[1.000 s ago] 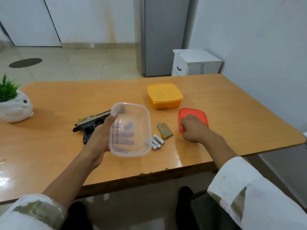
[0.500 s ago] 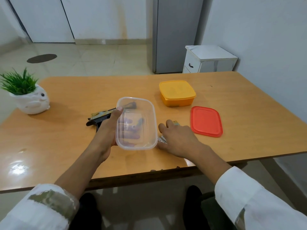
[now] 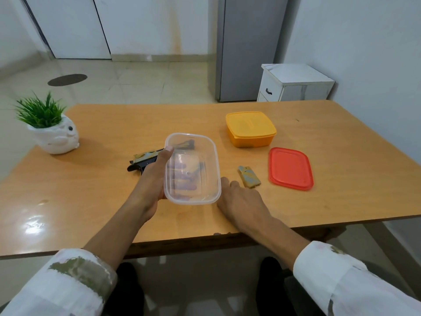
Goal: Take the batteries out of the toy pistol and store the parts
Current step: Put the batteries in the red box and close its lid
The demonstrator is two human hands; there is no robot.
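Left fingers (image 3: 180, 176) grip clear container (image 3: 192, 197), hiding toy pistol (image 3: 145, 157) partly; right fingers (image 3: 227, 182) curled, contents unclear.

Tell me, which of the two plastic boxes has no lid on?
The clear container in the left hand; the orange container is closed.

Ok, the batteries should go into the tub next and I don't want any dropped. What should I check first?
1. Clear rectangular plastic tub gripped by the left hand: ok.
2. Tub open, lid off: ok.
3. Batteries in sight: cannot tell; the right hand, palm down beside the tub, may cover them.
4. Flat red lid free on the wooden table: ok.
5. Camouflage-patterned battery cover loose on the table: ok.
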